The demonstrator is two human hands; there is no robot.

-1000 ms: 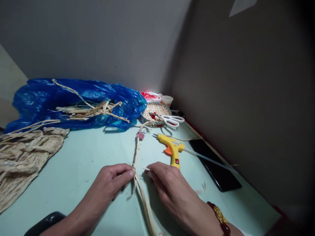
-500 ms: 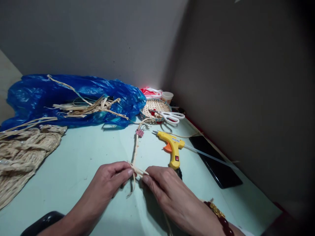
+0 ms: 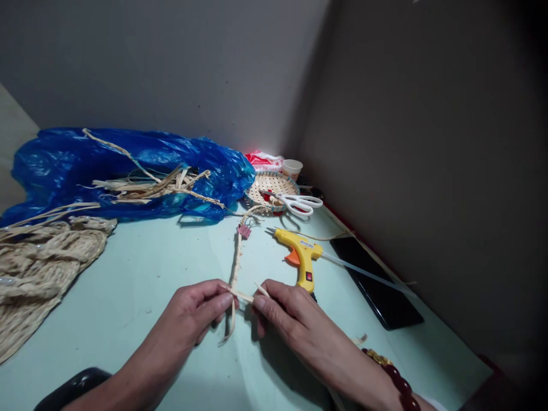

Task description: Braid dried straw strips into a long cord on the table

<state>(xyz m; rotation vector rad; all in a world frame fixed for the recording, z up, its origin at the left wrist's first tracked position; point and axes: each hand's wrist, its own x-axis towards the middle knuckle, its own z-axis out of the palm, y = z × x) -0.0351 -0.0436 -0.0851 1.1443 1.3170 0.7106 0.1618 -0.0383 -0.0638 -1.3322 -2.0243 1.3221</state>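
Note:
A narrow braid of pale dried plant fibre (image 3: 237, 264) runs from a pink binder clip (image 3: 244, 230) down to my hands. My left hand (image 3: 201, 308) pinches the braid's near end between thumb and fingertips. My right hand (image 3: 285, 311) is closed on a fibre strand (image 3: 244, 296) that stretches sideways from the braid, and a pale tip sticks up above its thumb. Another loose strand (image 3: 233, 322) hangs below my left fingertips. Just beyond my right hand lies a yellow glue gun (image 3: 305, 251) with an orange trigger and a clear glue stick.
A blue plastic bag (image 3: 128, 148) holding dried fibres (image 3: 141, 185) lies at the back left. Woven fibre work (image 3: 47, 274) is at left. White-handled scissors (image 3: 302, 204) rest on a small basket (image 3: 274, 182), near a paper cup (image 3: 292, 167). A black phone (image 3: 377, 285) lies at right.
My right hand has turned slightly and shifted its hold on the strand, whose tip now points up above the thumb. My left hand keeps its pinch in nearly the same place.

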